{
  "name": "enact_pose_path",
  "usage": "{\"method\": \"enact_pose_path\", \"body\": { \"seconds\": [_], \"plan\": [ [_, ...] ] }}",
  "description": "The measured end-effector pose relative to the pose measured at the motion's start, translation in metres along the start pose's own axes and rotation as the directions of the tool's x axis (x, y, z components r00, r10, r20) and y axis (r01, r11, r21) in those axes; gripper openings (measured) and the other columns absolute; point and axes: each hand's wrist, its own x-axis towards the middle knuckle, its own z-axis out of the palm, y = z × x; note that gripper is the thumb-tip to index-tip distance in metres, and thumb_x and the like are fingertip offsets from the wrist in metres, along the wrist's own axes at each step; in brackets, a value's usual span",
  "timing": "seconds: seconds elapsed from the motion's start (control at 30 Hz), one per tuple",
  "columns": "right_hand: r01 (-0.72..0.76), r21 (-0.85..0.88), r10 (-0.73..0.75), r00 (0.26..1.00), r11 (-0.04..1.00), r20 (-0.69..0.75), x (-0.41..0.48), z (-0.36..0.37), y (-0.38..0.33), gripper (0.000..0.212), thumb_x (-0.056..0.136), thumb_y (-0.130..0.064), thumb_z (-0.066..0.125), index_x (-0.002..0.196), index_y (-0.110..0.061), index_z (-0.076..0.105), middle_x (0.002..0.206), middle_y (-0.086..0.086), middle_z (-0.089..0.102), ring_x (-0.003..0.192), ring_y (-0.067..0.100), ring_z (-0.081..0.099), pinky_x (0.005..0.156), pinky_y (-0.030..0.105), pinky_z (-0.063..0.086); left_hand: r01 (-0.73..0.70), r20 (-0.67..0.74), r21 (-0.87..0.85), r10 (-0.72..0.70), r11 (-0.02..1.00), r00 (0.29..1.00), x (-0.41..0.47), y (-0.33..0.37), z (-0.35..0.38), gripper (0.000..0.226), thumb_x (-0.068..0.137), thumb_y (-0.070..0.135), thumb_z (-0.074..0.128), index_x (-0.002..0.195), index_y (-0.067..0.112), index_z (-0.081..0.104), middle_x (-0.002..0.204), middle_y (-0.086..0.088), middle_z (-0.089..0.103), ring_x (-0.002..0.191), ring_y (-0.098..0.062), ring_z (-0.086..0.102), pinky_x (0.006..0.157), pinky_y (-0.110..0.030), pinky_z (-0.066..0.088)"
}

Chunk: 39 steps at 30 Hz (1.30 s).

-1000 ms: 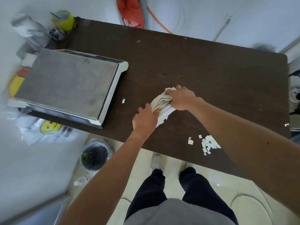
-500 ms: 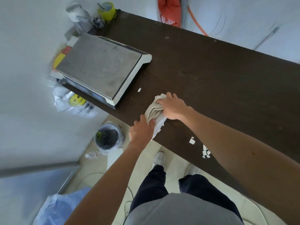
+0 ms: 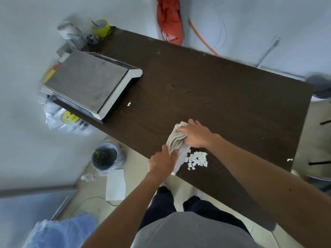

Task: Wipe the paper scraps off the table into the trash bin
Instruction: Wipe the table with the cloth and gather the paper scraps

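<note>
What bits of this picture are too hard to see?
Head view:
- Scraps under the cloth, if any: covered by it, the left hand and the right hand.
- Inside the trash bin: dark and blurred.
- Things beside the yellow cup: blurred.
- Grey object at the right edge: cut off.

The place looks like a plain back room or small workroom, not a lived-in home. Bare white walls surround a long, dark wood-grain table (image 3: 215, 90). Its far-left end carries a flat weighing scale (image 3: 86, 83) with a steel platter, a yellow tape roll (image 3: 101, 28) and some blurred odds and ends. Orange fabric (image 3: 169, 20) and an orange cable (image 3: 202, 40) hang against the wall. On the pale floor are a plastic-lined trash bin (image 3: 104, 156), clear plastic bags (image 3: 66, 117), a small bottle (image 3: 88, 176) and a blue bag (image 3: 59, 231).
</note>
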Motion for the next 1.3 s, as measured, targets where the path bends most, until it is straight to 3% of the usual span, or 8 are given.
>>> {"method": "enact_pose_path", "body": {
  "seconds": [0.3, 0.53, 0.67, 0.73, 0.87, 1.0, 1.07, 1.3],
  "plan": [
    [-0.047, 0.108, 0.052, 0.998, 0.993, -0.039, -0.035, 0.010, 0.030, 0.061, 0.093, -0.029, 0.049, 0.150, -0.041, 0.030, 0.131, 0.009, 0.038, 0.126, 0.030, 0.039, 0.102, 0.049, 0.043, -0.105, 0.013, -0.012, 0.105, 0.994, 0.994, -0.001, 0.011, -0.013, 0.046, 0.103, 0.056, 0.028, 0.116, 0.015, 0.046, 0.108, -0.010, 0.067, 0.098, -0.033, 0.065, 0.076, -0.036, 0.042],
    [-0.089, 0.346, 0.199, 0.934, 0.934, -0.297, -0.060, 0.017, 0.040, 0.080, 0.094, -0.039, 0.055, 0.158, -0.022, 0.011, 0.145, 0.010, 0.035, 0.135, 0.030, 0.040, 0.104, 0.043, 0.045, -0.090, 0.048, -0.218, 0.102, 0.972, 0.994, 0.007, 0.004, -0.031, 0.046, 0.102, 0.057, 0.036, 0.114, 0.015, 0.052, 0.115, -0.010, 0.067, 0.106, -0.034, 0.062, 0.082, -0.035, 0.043],
    [-0.247, 0.411, 0.399, 0.852, 0.878, -0.340, -0.072, 0.022, 0.036, 0.062, 0.094, -0.037, 0.055, 0.147, -0.010, 0.037, 0.146, 0.011, 0.042, 0.132, 0.027, 0.045, 0.105, 0.041, 0.045, -0.100, 0.040, -0.355, 0.121, 0.930, 0.992, 0.014, -0.001, -0.045, 0.054, 0.100, 0.059, 0.039, 0.127, 0.015, 0.055, 0.123, -0.006, 0.064, 0.111, -0.029, 0.060, 0.095, -0.039, 0.046],
    [-0.230, 0.402, 0.351, 0.900, 0.886, -0.259, -0.078, 0.027, 0.027, 0.043, 0.094, -0.038, 0.053, 0.129, -0.012, 0.054, 0.130, 0.008, 0.055, 0.113, 0.023, 0.056, 0.096, 0.039, 0.049, -0.130, 0.049, -0.403, 0.163, 0.906, 0.985, 0.018, -0.003, -0.051, 0.056, 0.099, 0.059, 0.041, 0.132, 0.016, 0.054, 0.127, -0.003, 0.063, 0.114, -0.026, 0.060, 0.098, -0.040, 0.046],
    [-0.120, 0.544, 0.227, 0.965, 0.831, -0.134, -0.077, 0.042, 0.003, 0.046, 0.091, -0.040, 0.059, 0.128, -0.014, 0.052, 0.120, 0.000, 0.058, 0.104, 0.018, 0.059, 0.090, 0.036, 0.049, -0.195, 0.093, -0.501, 0.276, 0.843, 0.957, 0.025, 0.002, -0.062, 0.058, 0.095, 0.062, 0.043, 0.136, 0.022, 0.054, 0.129, 0.002, 0.063, 0.113, -0.020, 0.061, 0.101, -0.042, 0.049],
    [-0.141, 0.679, 0.347, 0.921, 0.720, -0.177, -0.071, 0.032, -0.008, 0.015, 0.090, -0.032, 0.061, 0.093, -0.017, 0.062, 0.086, -0.002, 0.069, 0.075, 0.012, 0.063, 0.066, 0.029, 0.050, -0.267, 0.082, -0.526, 0.361, 0.807, 0.929, 0.032, 0.007, -0.077, 0.058, 0.091, 0.067, 0.044, 0.132, 0.028, 0.056, 0.124, 0.008, 0.066, 0.109, -0.015, 0.063, 0.099, -0.042, 0.051],
    [-0.124, 0.678, 0.341, 0.920, 0.725, -0.196, -0.073, 0.027, -0.009, 0.012, 0.092, -0.027, 0.058, 0.083, -0.023, 0.064, 0.078, -0.005, 0.071, 0.072, 0.010, 0.067, 0.066, 0.029, 0.052, -0.290, 0.091, -0.507, 0.385, 0.812, 0.918, 0.037, 0.009, -0.087, 0.055, 0.094, 0.064, 0.044, 0.134, 0.028, 0.054, 0.127, 0.006, 0.064, 0.112, -0.017, 0.062, 0.100, -0.042, 0.051],
    [-0.171, 0.618, 0.268, 0.961, 0.767, -0.066, -0.078, 0.012, -0.003, 0.024, 0.093, -0.029, 0.063, 0.116, -0.022, 0.070, 0.105, -0.006, 0.073, 0.085, 0.005, 0.066, 0.083, 0.024, 0.054, -0.392, 0.092, -0.418, 0.467, 0.820, 0.879, 0.054, 0.014, -0.110, 0.053, 0.097, 0.062, 0.041, 0.134, 0.026, 0.052, 0.127, 0.004, 0.062, 0.114, -0.020, 0.060, 0.099, -0.044, 0.050]
  ]
}}
